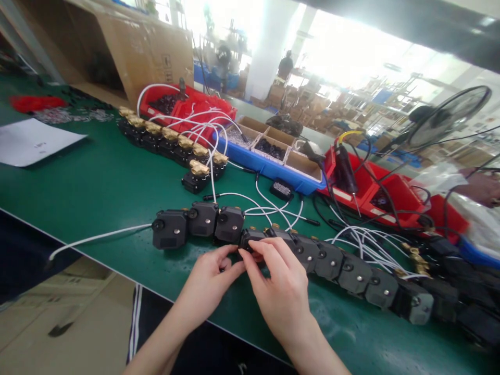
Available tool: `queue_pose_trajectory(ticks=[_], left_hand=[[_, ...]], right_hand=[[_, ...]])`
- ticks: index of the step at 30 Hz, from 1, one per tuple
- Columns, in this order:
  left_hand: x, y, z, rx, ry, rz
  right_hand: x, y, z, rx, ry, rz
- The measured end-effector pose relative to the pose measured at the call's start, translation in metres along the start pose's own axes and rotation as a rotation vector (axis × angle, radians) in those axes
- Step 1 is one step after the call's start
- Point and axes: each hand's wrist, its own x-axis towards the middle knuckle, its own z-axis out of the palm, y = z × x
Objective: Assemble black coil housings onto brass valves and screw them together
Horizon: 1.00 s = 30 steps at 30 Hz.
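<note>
Both hands meet at the near left corner of a black housing [253, 234] in a long row on the bench. My left hand [209, 278] is closed, thumb and forefinger tips together beside that corner; a small dark bit shows within its curled fingers, too small to name. My right hand [279, 286] pinches at the same corner and covers most of the housing's front. What the fingertips hold is hidden. To the left stand three similar black housings [170, 229], the outermost with a white cable [101, 235]. More black housings [353, 276] continue rightward.
Behind the row lie loose white cables [261, 211] and a blue tray [269, 172] with divided compartments. Brass-topped black units [170, 136] stand back left. Red bins [390, 208], a power screwdriver [346, 169] and a fan [449, 117] are at right. A cardboard box [144, 52] stands behind.
</note>
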Motion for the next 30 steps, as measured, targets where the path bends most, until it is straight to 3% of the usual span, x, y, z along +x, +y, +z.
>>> queue_pose_trajectory(ticks=[17,30], left_hand=[[-0.001,0.003,0.0,-0.004,0.03,0.046],[-0.001,0.003,0.001,-0.015,0.012,0.044]], right_hand=[[0.02,0.003,-0.015,-0.042,-0.2,-0.11],[0.004,0.001,0.001,0.003,-0.004,-0.03]])
